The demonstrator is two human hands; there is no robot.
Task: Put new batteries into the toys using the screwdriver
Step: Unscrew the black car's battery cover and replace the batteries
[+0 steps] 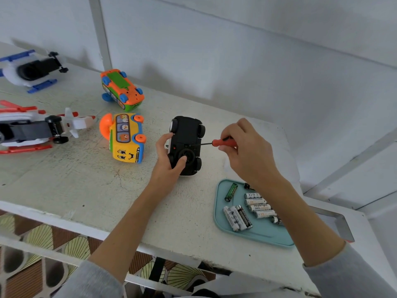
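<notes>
Screwdriver, slim with red plastic handle (223, 143), pinched in right hand (242, 147), tip at underside of black plastic toy car (186, 145), upturned on white bench (86, 179). Left hand (169, 160) clasps car's near end. Car likely light, rigid, slippery; hold by sides.

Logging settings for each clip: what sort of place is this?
Probably a room in a home, at a worn white table against a plain wall. Patterned floor tiles show below, and toys such as the yellow bus lie about.
</notes>
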